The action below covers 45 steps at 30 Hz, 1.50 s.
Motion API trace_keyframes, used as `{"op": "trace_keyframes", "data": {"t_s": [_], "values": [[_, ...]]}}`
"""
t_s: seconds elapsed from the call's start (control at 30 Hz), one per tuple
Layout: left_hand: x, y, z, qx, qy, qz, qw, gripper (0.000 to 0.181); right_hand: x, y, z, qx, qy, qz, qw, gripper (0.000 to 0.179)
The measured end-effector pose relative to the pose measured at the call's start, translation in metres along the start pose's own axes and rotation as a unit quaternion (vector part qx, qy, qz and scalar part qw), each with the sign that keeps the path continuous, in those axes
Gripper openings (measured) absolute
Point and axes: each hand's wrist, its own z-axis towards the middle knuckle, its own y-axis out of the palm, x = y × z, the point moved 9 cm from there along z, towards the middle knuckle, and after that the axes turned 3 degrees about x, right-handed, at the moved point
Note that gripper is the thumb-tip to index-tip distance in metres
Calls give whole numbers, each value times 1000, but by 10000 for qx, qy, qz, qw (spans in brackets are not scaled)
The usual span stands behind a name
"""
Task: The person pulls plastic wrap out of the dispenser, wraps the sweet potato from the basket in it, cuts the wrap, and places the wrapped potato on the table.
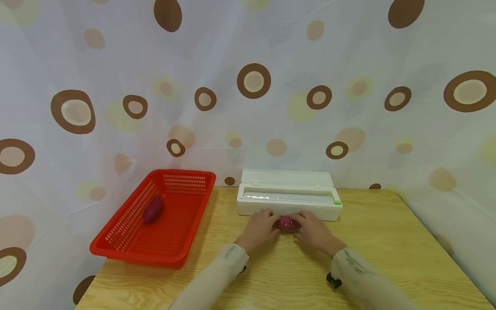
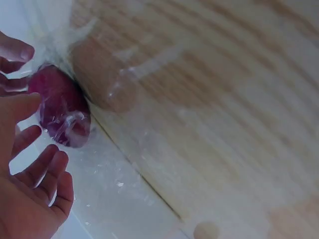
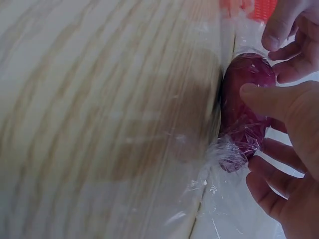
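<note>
A purple sweet potato (image 1: 286,223) wrapped in clear cling film lies on the table just in front of the white cling film box. My left hand (image 1: 258,230) holds its left end and my right hand (image 1: 317,232) its right end, fingers bent around the far side. In the right wrist view, the right thumb presses on the sweet potato (image 3: 244,94), and bunched film (image 3: 224,152) gathers at the near end. Crinkled film also covers the sweet potato (image 2: 60,102) in the left wrist view, where the left thumb touches it.
Behind the hands stands the open cling film box (image 1: 288,209), its lid (image 1: 286,177) raised and a roll (image 1: 288,197) inside. To the left, a red plastic basket (image 1: 174,254) contains another sweet potato (image 1: 153,209). A patterned curtain (image 1: 248,129) hangs behind the wooden table (image 1: 387,241).
</note>
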Motion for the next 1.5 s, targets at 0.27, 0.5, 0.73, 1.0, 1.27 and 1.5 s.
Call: {"op": "trace_keyframes", "data": {"t_s": [0.27, 0.5, 0.73, 1.0, 1.27, 1.5], "values": [[-5, 15, 7, -42, -492, -246, 9985, 48, 5, 6, 9, 208, 149, 127, 9996, 52], [-7, 11, 13, -145, -815, -308, 9961, 47, 7, 4, 15, 453, 218, 242, 9984, 45], [-8, 12, 12, -568, -915, -310, 9937, 48, 6, 8, 13, 8, 280, 513, 9983, 39], [-13, 15, 7, -748, -733, -468, 9934, 57, 12, 17, 13, -333, 534, 1219, 9905, 28], [-16, 18, 4, -854, -820, -698, 9905, 48, 9, 18, 12, -463, 616, 1430, 9867, 25], [-17, 15, 1, -962, -891, -936, 9869, 43, 10, 18, 11, -621, 745, 1212, 9879, 45]]}}
